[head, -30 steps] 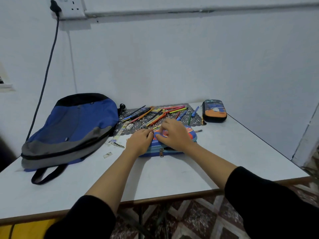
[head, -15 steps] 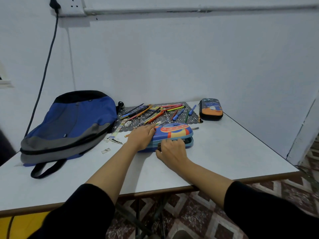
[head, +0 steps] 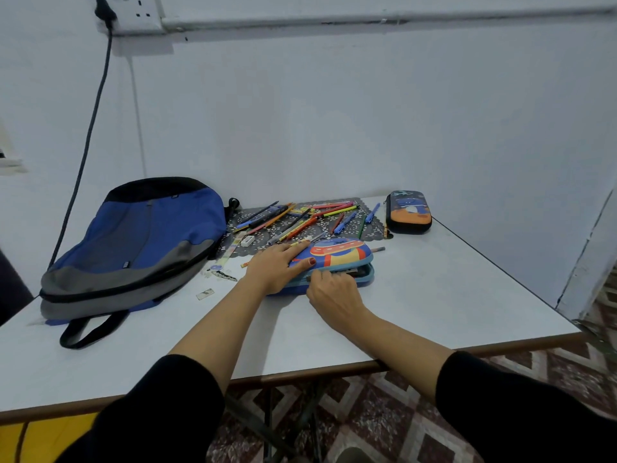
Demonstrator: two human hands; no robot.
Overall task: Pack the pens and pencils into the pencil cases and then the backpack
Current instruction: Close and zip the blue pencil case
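Pencil case [head: 337,253] ajar | left fingers [head: 288,250] flat atop | right fingers [head: 329,277] pinching edge

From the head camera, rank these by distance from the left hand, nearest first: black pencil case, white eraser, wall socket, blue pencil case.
1. blue pencil case: under the left hand, touching it.
2. white eraser: just beyond the hand, slightly left.
3. black pencil case: farther back, off to the right.
4. wall socket: high up, far left.

Plain room, likely a home: white table [head: 434,295], bare wall [head: 334,111] with socket [head: 133,11], patterned floor tiles [head: 384,422].
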